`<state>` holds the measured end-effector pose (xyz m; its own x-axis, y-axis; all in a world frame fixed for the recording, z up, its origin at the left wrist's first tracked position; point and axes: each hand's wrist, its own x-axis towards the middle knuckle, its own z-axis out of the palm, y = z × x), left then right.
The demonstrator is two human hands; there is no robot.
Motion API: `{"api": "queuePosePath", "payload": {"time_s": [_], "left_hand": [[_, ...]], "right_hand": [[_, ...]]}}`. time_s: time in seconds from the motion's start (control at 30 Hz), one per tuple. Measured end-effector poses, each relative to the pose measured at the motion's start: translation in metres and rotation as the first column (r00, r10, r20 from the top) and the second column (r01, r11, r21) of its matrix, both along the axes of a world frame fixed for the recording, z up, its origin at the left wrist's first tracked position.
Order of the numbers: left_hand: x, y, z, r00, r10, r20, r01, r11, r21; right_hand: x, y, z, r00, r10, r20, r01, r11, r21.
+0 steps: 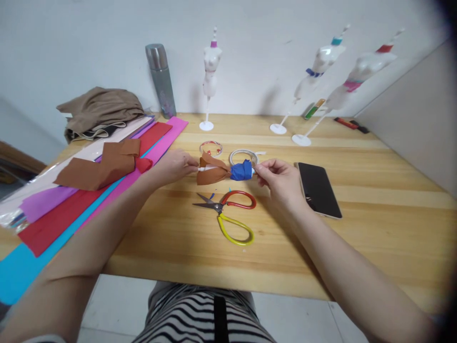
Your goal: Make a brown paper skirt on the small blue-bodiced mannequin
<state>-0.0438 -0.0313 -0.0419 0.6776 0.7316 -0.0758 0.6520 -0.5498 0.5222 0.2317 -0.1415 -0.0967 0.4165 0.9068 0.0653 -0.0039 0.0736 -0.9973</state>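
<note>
A small doll mannequin point(209, 168), wrapped in brown crepe-like material point(213, 177) and a blue band point(242, 170), lies sideways between my hands above the table. Part of its white rod shows between the brown flaps. At the rod's end, on the left, my left hand point(173, 166) pinches with its fingertips. The thumb and fingers of my right hand point(280, 178) are closed on the other end, just past the blue band. Scissors point(218, 206) with one red and one yellow handle lie spread below it. Two tape rolls, one patterned point(210, 142) and one pale point(233, 155), lie behind it.
Three white mannequins on stands point(212, 71) point(326, 57) point(371, 64) line the wall. Coloured strips point(60, 209) and brown pieces point(114, 166) cover the left side, near folded cloth point(103, 107) and a flask point(162, 81). A phone point(319, 189) lies right.
</note>
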Motion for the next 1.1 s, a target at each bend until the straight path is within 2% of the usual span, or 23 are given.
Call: {"api": "queuePosePath", "payload": {"time_s": [0.13, 0.27, 0.33, 0.37, 0.4, 0.43, 0.47, 0.5, 0.53, 0.57, 0.63, 0.7, 0.83, 0.9, 0.97, 1.03, 1.1], "left_hand": [[-0.002, -0.002, -0.004, 0.999, 0.021, 0.038, -0.019, 0.999, -0.045], [0.0, -0.007, -0.008, 0.963, 0.1, 0.25, -0.101, 0.995, -0.008], [0.003, -0.009, -0.011, 0.905, 0.175, 0.388, -0.187, 0.982, -0.007], [0.005, -0.01, -0.012, 0.865, 0.208, 0.457, -0.216, 0.976, -0.035], [0.008, -0.011, -0.012, 0.823, 0.236, 0.517, -0.236, 0.969, -0.066], [0.01, -0.011, -0.012, 0.78, 0.258, 0.569, -0.248, 0.964, -0.097], [0.013, -0.012, -0.012, 0.729, 0.286, 0.621, -0.254, 0.957, -0.143], [0.016, -0.013, -0.01, 0.672, 0.323, 0.666, -0.255, 0.946, -0.201], [0.02, -0.015, -0.008, 0.611, 0.366, 0.702, -0.246, 0.931, -0.27], [0.023, -0.016, -0.006, 0.558, 0.411, 0.721, -0.226, 0.911, -0.344], [0.028, -0.02, 0.0, 0.483, 0.469, 0.739, -0.168, 0.879, -0.447], [0.033, -0.023, 0.005, 0.442, 0.495, 0.748, -0.115, 0.858, -0.5], [0.04, -0.029, 0.008, 0.352, 0.552, 0.756, -0.041, 0.816, -0.577], [0.043, -0.032, 0.006, 0.295, 0.587, 0.754, -0.003, 0.79, -0.613], [0.046, -0.034, 0.004, 0.234, 0.614, 0.754, 0.037, 0.77, -0.637], [0.049, -0.037, 0.0, 0.178, 0.638, 0.749, 0.068, 0.752, -0.656], [0.052, -0.039, -0.004, 0.143, 0.666, 0.732, 0.088, 0.728, -0.68]], "right_hand": [[0.004, 0.0, 0.003, 0.999, -0.019, -0.028, 0.02, 0.999, 0.029], [0.022, 0.001, 0.007, 0.996, -0.052, -0.077, 0.059, 0.993, 0.1], [0.03, -0.001, 0.011, 0.998, 0.055, -0.031, -0.052, 0.994, 0.096], [0.032, -0.003, 0.014, 0.989, 0.15, 0.015, -0.15, 0.986, 0.076], [0.031, -0.005, 0.017, 0.898, 0.411, 0.158, -0.414, 0.91, -0.013], [0.028, -0.008, 0.021, 0.833, 0.509, 0.215, -0.509, 0.859, -0.06], [0.022, -0.012, 0.024, 0.761, 0.591, 0.268, -0.585, 0.803, -0.113], [0.015, -0.016, 0.028, 0.608, 0.688, 0.397, -0.665, 0.714, -0.218], [0.007, -0.02, 0.031, 0.45, 0.732, 0.511, -0.709, 0.641, -0.295], [-0.001, -0.024, 0.034, 0.319, 0.72, 0.617, -0.723, 0.605, -0.332], [-0.015, -0.032, 0.037, 0.169, 0.651, 0.74, -0.665, 0.629, -0.402], [-0.022, -0.039, 0.036, 0.096, 0.625, 0.774, -0.598, 0.658, -0.457], [-0.024, -0.047, 0.029, 0.059, 0.602, 0.796, -0.579, 0.671, -0.464], [-0.023, -0.048, 0.027, 0.073, 0.586, 0.807, -0.578, 0.684, -0.445], [-0.018, -0.047, 0.029, 0.112, 0.617, 0.779, -0.592, 0.671, -0.446], [-0.009, -0.043, 0.035, 0.169, 0.714, 0.68, -0.629, 0.609, -0.483], [0.006, -0.04, 0.039, 0.24, 0.826, 0.511, -0.694, 0.514, -0.504]]}}
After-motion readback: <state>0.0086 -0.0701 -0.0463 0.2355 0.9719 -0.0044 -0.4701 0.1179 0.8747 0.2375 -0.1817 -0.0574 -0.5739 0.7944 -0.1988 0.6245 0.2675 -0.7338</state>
